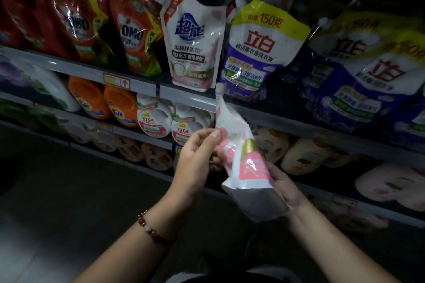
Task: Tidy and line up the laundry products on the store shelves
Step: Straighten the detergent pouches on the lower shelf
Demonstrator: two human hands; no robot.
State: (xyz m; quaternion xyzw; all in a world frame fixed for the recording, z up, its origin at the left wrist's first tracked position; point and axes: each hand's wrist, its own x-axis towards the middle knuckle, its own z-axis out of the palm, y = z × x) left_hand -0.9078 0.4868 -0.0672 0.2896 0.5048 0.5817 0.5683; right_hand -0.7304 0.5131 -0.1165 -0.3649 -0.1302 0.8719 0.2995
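In the head view, both hands hold a white-and-pink pouch (243, 158) in front of the shelves, its capped spout tilted up toward the shelf edge (188, 99). The left hand (197, 158) pinches its upper side with thumb and fingers; the right hand (282, 184) grips its lower side from behind. On the shelf above stand a similar white pouch (195, 46), a purple pouch (259, 50) and red pouches (135, 34).

A white-and-pink refill pouch (241, 156) is held tilted in front of the shelves, spout up, grey base near. Behind it, a matching pouch (193, 46) stands upright on the upper shelf (184, 95).
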